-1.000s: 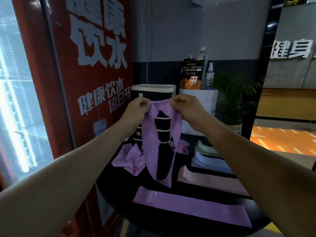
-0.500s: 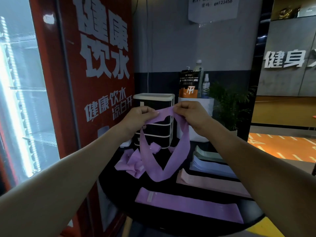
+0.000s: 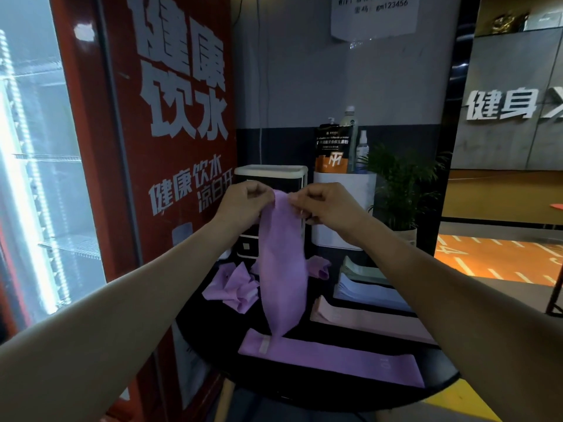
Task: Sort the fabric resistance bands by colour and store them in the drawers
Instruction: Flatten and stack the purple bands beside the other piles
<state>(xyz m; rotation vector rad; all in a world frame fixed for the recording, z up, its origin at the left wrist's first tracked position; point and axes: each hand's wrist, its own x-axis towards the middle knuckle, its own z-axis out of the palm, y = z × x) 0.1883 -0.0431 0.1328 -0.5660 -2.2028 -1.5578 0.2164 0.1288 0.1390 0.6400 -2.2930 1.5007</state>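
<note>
1. Closer together now come both hands: half a second back they held the purple band open as a wide hanging loop, and now its two sides have dropped flat against each other.
2. Left hand pinches one top corner of the purple resistance band, fingers curled tight on the fabric.
3. Right hand pinches the other top corner, thumb and fingers clamped on the edge, so the band hangs straight down between them.
4. That hold looks deliberate: letting the band dangle from its top lets the weight smooth it into a flat strip, ready for folding or laying down.
5. Its lower tip hangs just above the flat purple band lying at the near side of the round black table, likely the matching pile.
6. A crumpled purple heap waits to the left, unsorted by the look of it.
7. Further right, a pink band, a pale blue stack and a pale green stack lie grouped by colour.
8. Behind the hanging band stands the drawer unit, drawers apparently closed; storing is not yet begun.
</note>
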